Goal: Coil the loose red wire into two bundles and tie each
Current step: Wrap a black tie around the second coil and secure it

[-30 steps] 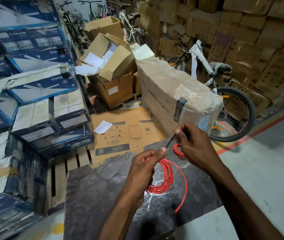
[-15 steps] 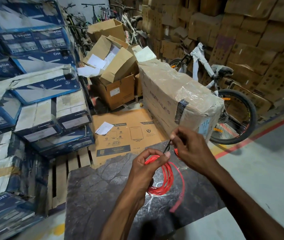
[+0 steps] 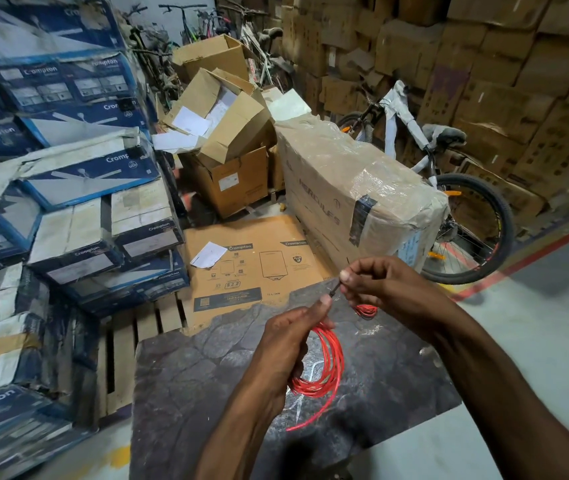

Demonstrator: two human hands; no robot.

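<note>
My left hand grips the top of a coil of red wire that hangs below it over the dark stone-patterned table. A loose red end trails down from the coil. My right hand pinches the upper end of a thin black tie; its lower end meets my left thumb. A second small red wire bundle lies on the table just under my right hand, mostly hidden by it.
Stacked blue and white cartons fill the left. A flat brown carton lies beyond the table, a plastic-wrapped box and a bicycle stand behind it. Bare concrete floor is to the right.
The long loose loop of red wire has been drawn in, leaving only a short end hanging. Both hands stay close together on the black tie above the coil.
</note>
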